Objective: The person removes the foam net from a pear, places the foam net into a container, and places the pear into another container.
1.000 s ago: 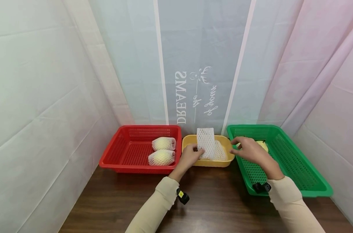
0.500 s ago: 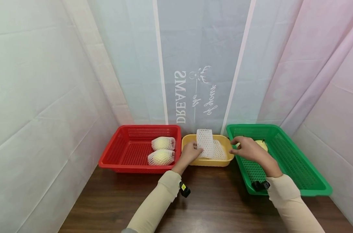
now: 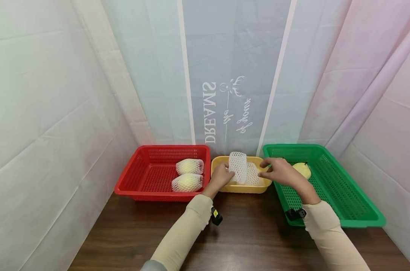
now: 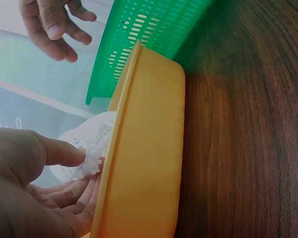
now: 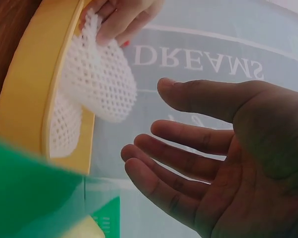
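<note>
My left hand (image 3: 221,177) pinches a white foam net sleeve (image 3: 237,167) by its near edge, thumb on one side and fingers on the other. The sleeve stands up over the yellow tray (image 3: 247,189), its mesh plain in the right wrist view. Another foam net sleeve (image 3: 253,175) lies in that tray. My right hand (image 3: 280,171) hovers by the tray's right end, thumb and fingers apart with nothing between them. In the right wrist view, a gap shows between the right hand's fingertips (image 5: 164,84) and the held sleeve.
A red basket (image 3: 130,190) at left holds two pale yellow fruits in foam nets (image 3: 188,183). At right, a green basket (image 3: 360,210) holds a yellow pear (image 3: 303,170), with another stem just visible behind the right hand. Curtains hang behind the brown table (image 3: 245,241).
My right hand has moved left, from the green basket's edge over the yellow tray's right end. The left hand keeps its pinch, and the held sleeve has sunk slightly.
</note>
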The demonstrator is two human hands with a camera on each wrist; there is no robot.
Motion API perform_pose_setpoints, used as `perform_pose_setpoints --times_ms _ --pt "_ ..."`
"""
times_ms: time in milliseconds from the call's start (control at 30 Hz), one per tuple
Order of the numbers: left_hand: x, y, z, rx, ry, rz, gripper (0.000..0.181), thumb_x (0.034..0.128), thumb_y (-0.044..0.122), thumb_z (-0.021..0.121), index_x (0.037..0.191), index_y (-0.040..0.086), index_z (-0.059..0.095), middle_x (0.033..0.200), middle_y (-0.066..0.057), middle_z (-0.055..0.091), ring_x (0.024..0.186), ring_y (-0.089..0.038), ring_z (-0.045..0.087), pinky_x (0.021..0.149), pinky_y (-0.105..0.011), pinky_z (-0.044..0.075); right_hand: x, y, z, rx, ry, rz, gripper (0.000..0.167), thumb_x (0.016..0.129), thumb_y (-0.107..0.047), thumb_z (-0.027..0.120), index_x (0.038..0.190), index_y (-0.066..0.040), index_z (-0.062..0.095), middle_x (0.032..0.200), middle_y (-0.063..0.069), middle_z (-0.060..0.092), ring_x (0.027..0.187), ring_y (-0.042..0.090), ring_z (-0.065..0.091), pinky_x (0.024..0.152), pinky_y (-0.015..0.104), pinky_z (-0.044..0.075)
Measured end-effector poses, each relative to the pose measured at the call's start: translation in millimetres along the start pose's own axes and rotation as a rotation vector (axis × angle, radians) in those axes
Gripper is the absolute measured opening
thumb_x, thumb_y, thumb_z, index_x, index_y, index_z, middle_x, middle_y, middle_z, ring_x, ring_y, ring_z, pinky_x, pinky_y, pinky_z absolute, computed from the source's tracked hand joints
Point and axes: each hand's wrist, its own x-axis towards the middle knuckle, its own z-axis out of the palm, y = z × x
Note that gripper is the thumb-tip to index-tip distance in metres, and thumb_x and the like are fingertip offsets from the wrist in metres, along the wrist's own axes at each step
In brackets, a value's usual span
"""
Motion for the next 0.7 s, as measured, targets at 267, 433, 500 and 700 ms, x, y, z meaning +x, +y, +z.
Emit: perform_pose_setpoints --times_ms 267,433,500,700 --pt "-0.9 1.4 -1.0 0.035 -0.003 0.003 0.042 0.0899 0.009 0.076 0.126 -0.004 0.059 0.107 -0.018 0.071 0.091 -0.025 0.063 0.083 -0.036 0.057 4.2 -6.4 10.8 0.036 -0.026 -0.029 0.041 0.1 -0.021 0.075 0.128 0.007 0.066 0.126 0.027 0.07 0.101 0.034 0.074 0.076 0.042 0.062" --pt "-1.1 1.9 1.0 0.09 -0.004 -0.023 0.049 0.0897 0.009 0.078 0.13 -0.002 0.052 0.12 -0.022 0.066 0.107 -0.036 0.066 0.098 -0.047 0.056 5.0 -9.7 19.2 0.05 -0.04 -0.04 0.041 0.1 -0.022 0.075 0.128 0.006 0.066 0.125 0.025 0.071 0.102 0.033 0.074 0.077 0.043 0.061" --pt "-1.0 1.4 1.6 0.109 0.004 -0.016 0.043 0.0893 0.007 0.077 0.124 0.0 0.052 0.115 -0.021 0.065 0.104 -0.036 0.065 0.093 -0.047 0.055 6.3 -9.6 22.8 0.052 -0.039 -0.049 0.04 0.1 -0.022 0.076 0.128 0.006 0.067 0.125 0.024 0.071 0.102 0.034 0.074 0.078 0.043 0.062" --pt "1.0 -1.8 1.1 0.244 -0.014 0.07 0.013 0.0878 0.004 0.075 0.093 0.0 0.064 0.085 -0.009 0.06 0.078 -0.022 0.054 0.065 -0.03 0.044 9.7 -10.5 32.3 0.058 -0.024 -0.064 0.035 0.098 -0.021 0.077 0.122 0.004 0.069 0.123 0.024 0.071 0.101 0.035 0.075 0.078 0.043 0.062"
